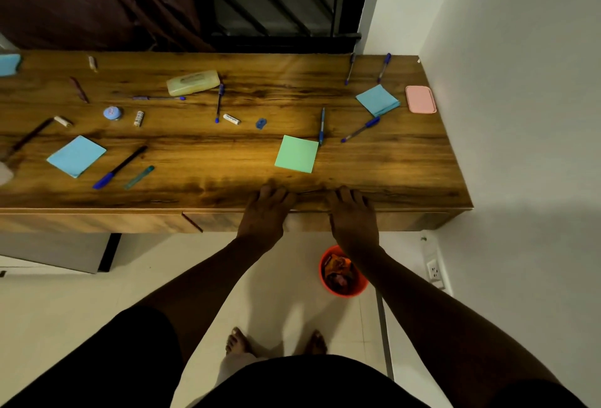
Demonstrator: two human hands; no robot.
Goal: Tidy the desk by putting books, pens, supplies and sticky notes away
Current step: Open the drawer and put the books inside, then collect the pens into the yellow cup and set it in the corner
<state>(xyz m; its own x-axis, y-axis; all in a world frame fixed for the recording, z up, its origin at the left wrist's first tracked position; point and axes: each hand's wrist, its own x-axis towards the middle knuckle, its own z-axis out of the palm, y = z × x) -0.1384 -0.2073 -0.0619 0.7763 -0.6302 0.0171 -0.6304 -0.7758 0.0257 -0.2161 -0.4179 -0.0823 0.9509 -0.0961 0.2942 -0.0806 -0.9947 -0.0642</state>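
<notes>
A long wooden desk (227,193) runs across the view. On it lie a green sticky-note pad (296,153), a blue pad (378,99) at the right and another blue pad (76,155) at the left. Several blue pens are scattered about, one (321,126) beside the green pad and one (360,129) to its right. A pale yellow pencil case (193,82) lies at the back, a pink case (420,99) at the far right. My left hand (265,215) and my right hand (353,217) rest side by side on the desk's front edge, fingers flat, holding nothing.
A blue sharpener (261,123), small white erasers (232,119), a round blue tape (112,113) and a teal pen (139,176) also lie on the desk. An orange bin (343,272) with rubbish stands on the floor under the desk's right part. White wall at right, drawer fronts below the desk edge.
</notes>
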